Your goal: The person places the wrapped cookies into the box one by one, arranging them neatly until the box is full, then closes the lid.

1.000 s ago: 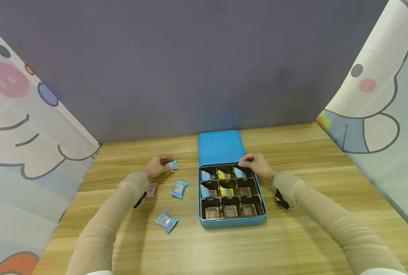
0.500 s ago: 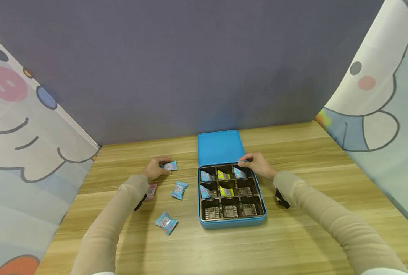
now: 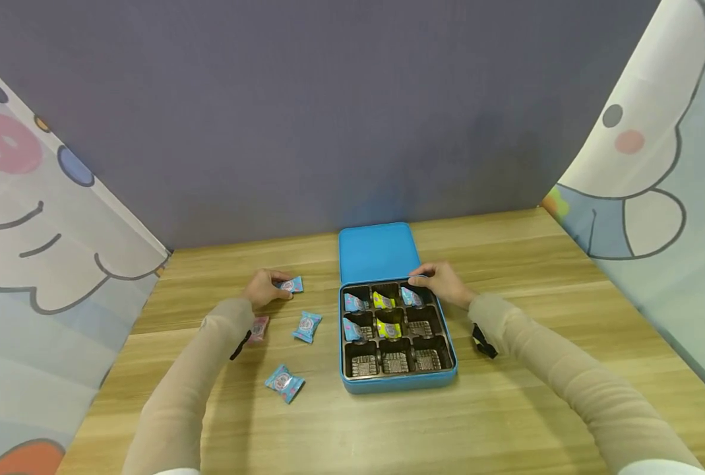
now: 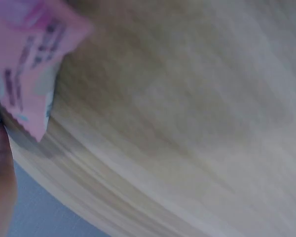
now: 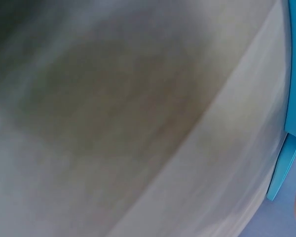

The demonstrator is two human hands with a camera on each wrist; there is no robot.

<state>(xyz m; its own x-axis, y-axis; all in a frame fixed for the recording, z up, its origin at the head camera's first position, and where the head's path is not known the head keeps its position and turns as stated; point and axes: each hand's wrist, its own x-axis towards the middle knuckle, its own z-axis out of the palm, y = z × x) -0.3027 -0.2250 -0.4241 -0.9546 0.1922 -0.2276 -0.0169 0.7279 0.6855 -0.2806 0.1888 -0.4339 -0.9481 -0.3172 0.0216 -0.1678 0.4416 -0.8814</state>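
My left hand pinches a blue wrapped candy between thumb and fingers at the table's left side. Beneath the left wrist lies a pink wrapped candy, which looms large in the left wrist view. Two more blue candies, one nearer the middle and one closer to me, lie loose. A blue tin box holds a dark tray with several compartments; blue and yellow candies sit in its back and middle rows. My right hand grips the tin's back right corner.
The tin's blue lid lies open behind it. Wooden tabletop extends around the tin. A grey panel rises at the back, with cartoon-printed sheets at both sides.
The left fingers have settled around the blue candy, which has turned slightly in them. My right hand stays at the tin's corner. The whole head view has shifted a little.
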